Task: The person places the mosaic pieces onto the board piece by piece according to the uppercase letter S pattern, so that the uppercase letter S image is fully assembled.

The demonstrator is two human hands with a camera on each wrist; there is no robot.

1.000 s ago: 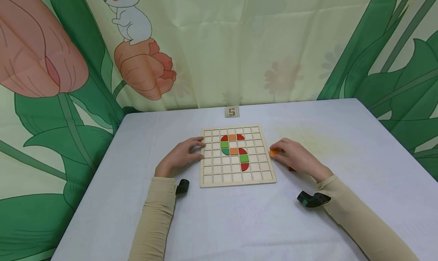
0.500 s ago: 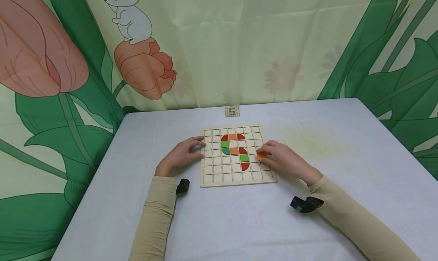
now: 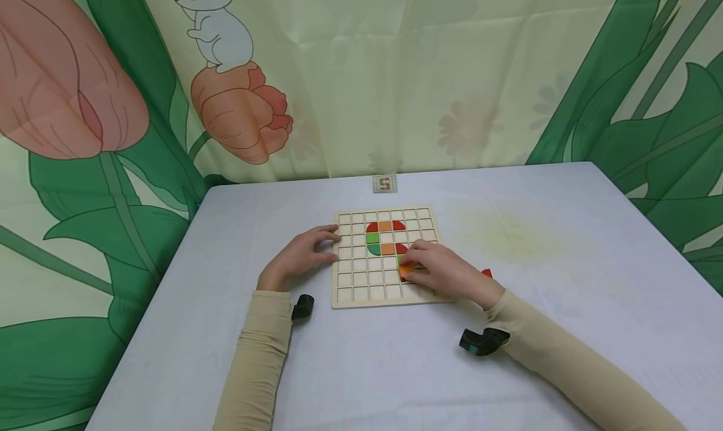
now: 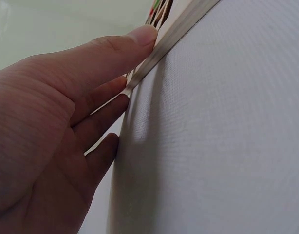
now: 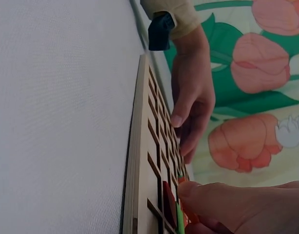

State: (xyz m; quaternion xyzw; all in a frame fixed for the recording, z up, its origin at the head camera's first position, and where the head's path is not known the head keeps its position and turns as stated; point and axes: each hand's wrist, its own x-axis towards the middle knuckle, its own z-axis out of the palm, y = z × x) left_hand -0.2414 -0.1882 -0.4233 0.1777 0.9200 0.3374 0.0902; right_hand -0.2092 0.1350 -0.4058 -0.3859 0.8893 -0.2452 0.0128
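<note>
A square wooden grid board (image 3: 353, 294) lies on the white table, with red, orange and green pieces set in its cells in an S-like shape. My right hand (image 3: 443, 271) pinches an orange square tile (image 3: 405, 270) over the lower right end of that shape, partly covering a red quarter-round piece (image 5: 169, 202) and a green square (image 5: 180, 218). At the board's left edge rests my left hand (image 3: 302, 255), its thumb and fingertips touching the rim with fingers extended; the left wrist view shows the thumb (image 4: 142, 36) on the board's side.
A small card (image 3: 385, 183) with a grid pattern lies behind the board. Beyond my right wrist, a red piece (image 3: 487, 273) shows on the table, partly hidden. A printed curtain (image 3: 361, 92) hangs behind the table's far edge.
From beside the board's right edge, my right hand has carried the orange tile leftward over the board to the shape's lower end. My left hand stays at the left edge.
</note>
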